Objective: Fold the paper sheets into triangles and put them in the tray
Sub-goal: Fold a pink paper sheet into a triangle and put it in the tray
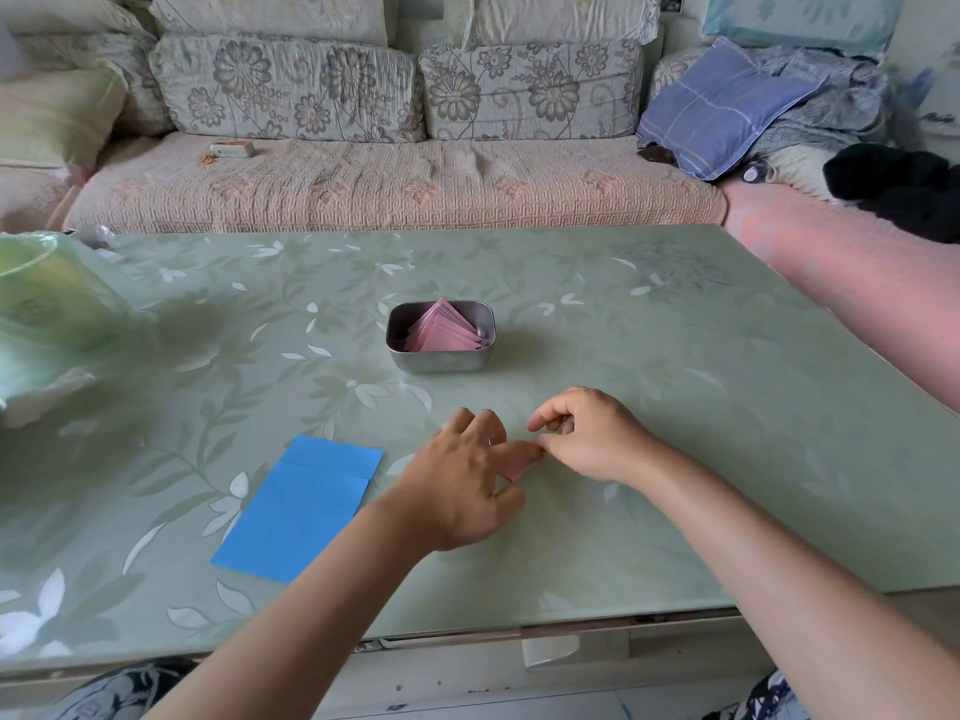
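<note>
Nearer than the tray (441,362), on the green counter (701,407), both hands meet over a small pink sheet (519,468). The left hand (462,485) lies on it, fingers splayed and fairly straight. The right hand (587,439) pinches its edge with curled fingers. Left of the tray and nearer lie blue sheets (301,511). Inside the tray stand folded pink triangles (441,330). Beyond the tray runs a sofa (395,184).

sofa (395,184), blue pillow (722,106), green bag (47,304)

tray (440,362) on table (675,407), triangles (441,330) in it | sheets (301,506) front-left of tray | sofa (363,184) behind table
</note>
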{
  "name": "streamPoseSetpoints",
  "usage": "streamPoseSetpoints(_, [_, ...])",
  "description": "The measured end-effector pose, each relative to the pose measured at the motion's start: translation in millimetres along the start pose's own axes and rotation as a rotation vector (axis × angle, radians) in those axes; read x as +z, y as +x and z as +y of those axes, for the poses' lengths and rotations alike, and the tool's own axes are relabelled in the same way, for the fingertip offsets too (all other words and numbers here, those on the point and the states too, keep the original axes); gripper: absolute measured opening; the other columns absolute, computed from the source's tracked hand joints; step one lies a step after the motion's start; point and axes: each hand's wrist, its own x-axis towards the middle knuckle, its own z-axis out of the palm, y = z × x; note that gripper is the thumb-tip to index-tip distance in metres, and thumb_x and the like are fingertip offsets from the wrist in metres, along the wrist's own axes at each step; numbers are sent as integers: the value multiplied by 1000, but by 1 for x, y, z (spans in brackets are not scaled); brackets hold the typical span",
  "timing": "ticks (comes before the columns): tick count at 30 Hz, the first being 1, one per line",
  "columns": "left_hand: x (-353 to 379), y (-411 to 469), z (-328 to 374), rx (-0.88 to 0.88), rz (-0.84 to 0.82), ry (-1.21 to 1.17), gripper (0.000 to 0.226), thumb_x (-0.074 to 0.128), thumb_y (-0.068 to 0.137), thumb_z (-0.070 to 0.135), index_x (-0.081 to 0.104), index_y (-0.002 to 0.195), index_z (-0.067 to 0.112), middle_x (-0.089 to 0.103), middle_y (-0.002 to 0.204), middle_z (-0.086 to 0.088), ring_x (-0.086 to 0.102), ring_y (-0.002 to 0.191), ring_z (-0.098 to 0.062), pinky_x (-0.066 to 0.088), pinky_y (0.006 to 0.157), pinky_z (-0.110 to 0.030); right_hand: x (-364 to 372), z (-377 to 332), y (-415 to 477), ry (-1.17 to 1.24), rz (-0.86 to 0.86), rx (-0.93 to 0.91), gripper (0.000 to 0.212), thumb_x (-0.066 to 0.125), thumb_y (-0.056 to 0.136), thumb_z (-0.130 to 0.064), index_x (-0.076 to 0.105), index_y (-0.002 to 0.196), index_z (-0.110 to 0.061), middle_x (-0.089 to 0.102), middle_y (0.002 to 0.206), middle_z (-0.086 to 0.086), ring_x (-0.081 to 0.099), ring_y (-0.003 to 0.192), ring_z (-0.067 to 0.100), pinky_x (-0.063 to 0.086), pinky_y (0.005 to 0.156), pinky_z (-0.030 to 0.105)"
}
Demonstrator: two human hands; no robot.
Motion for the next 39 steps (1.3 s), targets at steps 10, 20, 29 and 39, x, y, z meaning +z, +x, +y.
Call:
streamPoseSetpoints(10, [-10,-13,-1,-7,-23,-173,44,40,81,38,66,117,33,51,115,7,42,107,-16,39,96,-29,4,-2,1,-19,23,25,21,79,78,-23,67,79,-40,59,87,-15,53,74,-6,35,60,4])
streamPoseSetpoints(20, [-11,-32,-9,17,-44,-200,43,44,83,37,66,119,35,49,127,13,44,117,-7,41,97,-27,4,-2,-1,-3,32,38,21,77,78,-21,67,78,-39,59,85,-16,54,71,-5,35,58,5])
streamPoseSetpoints(29, [-11,-32,-7,21,-14,-166,36,47,89,51,67,115,36,53,127,13,49,115,-7,42,94,-26,1,-2,-1,20,68,60,30,64,84,-5,73,77,-32,66,73,-17,57,59,-11,38,53,1])
streamPoseSetpoints(39, [-3,-2,-4,-28,63,-119,28,68,87,39,60,110,25,55,109,6,47,103,-15,43,90,-30,0,-2,-4,-49,79,-28,34,52,88,0,78,95,-20,61,93,-9,54,82,8,35,70,10])
